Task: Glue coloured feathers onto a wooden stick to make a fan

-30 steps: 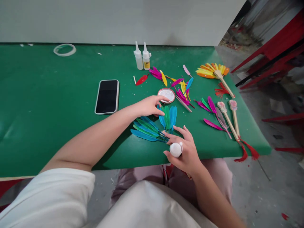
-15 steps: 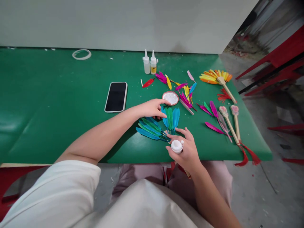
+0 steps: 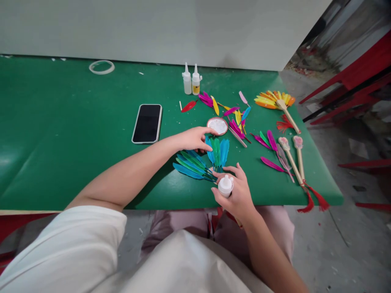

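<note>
My right hand is wrapped around a small white glue bottle, its nozzle pointing up. The same hand rests at the stem ends of a feather fan with blue and green feathers, whose handle runs mostly hidden under the palm. To the left lies a bunch of blue and green feathers with dark stems. My left hand is empty, index finger stretched to the edge of a round white dish with a reddish rim. Its thumb is beside the blue feathers, apart from the index finger.
A phone lies on the green table. Two nozzle bottles stand behind. Loose pink and yellow feathers lie past the dish. At right are a yellow-orange feather fan and two wooden handles with red tassels.
The glue bottle in my right hand has tipped more upright, so its nozzle now shows. My left hand stays at the dish. The whole view has shifted slightly.
</note>
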`<state>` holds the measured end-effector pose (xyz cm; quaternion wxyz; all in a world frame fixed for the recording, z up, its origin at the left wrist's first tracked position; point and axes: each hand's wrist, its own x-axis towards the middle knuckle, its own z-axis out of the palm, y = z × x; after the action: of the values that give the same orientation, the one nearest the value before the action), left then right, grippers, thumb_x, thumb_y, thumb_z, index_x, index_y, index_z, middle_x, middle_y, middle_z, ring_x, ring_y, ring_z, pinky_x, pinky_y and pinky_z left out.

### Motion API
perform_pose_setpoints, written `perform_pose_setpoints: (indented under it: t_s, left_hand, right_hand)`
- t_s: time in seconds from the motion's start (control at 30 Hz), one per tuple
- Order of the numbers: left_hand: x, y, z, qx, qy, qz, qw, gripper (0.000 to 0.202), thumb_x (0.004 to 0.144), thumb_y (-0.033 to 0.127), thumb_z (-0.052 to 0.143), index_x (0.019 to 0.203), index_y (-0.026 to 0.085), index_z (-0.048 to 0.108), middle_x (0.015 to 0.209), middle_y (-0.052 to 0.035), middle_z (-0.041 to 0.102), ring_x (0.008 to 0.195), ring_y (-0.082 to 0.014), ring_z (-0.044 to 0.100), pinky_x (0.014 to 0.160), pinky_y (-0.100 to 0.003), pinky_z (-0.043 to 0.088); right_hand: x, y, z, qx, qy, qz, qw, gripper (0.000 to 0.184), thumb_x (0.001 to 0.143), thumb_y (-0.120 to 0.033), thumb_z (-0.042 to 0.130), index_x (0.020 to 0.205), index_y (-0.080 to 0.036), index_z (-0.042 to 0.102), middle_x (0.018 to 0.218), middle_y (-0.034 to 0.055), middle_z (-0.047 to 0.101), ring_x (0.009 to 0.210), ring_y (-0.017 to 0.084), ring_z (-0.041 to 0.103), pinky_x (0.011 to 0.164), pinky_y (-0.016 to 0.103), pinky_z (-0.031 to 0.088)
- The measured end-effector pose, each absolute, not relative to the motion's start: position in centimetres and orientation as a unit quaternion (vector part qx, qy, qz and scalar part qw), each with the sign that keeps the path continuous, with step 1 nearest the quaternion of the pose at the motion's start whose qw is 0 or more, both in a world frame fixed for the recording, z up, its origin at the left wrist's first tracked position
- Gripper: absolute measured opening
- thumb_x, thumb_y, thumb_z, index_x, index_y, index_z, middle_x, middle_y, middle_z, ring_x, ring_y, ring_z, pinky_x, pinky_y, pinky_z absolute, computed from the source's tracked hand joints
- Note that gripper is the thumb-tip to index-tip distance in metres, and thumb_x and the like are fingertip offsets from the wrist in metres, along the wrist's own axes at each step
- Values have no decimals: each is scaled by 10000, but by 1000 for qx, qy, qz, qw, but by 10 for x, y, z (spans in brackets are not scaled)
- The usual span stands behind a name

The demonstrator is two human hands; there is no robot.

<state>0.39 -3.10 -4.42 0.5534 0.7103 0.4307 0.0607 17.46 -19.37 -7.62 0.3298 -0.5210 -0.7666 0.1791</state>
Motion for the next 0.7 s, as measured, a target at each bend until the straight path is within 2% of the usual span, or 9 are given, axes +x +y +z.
perform_pose_setpoints:
  t_s: [0.23,0.53,0.7]
  left_hand:
    - [7,-31,-49,702,431,86,560,675,697,179,684,1322,206,430,578,29,576,545,-149,591,506,-237,450]
    - [5,-31,-47,696,431,82,569,628,726,186,657,1313,203,434,580,33,576,568,-146,607,518,-228,458]
    - [-2,-25,-40,690,450,78,562,560,789,208,592,1318,190,411,699,-16,639,657,-147,642,543,-208,466]
  right_hand:
    - [174,-194,-77,-519,-771,169,327,247,733,-321,615,970,-251,599,912,2,702,1006,266,542,1058,599,260]
    - [174,-195,-75,-525,-765,184,325,230,722,-327,617,935,-243,594,919,9,702,988,262,540,1061,602,251]
    - [175,-195,-76,-517,-766,188,333,236,720,-326,617,939,-240,595,933,6,705,1006,253,548,1063,573,278]
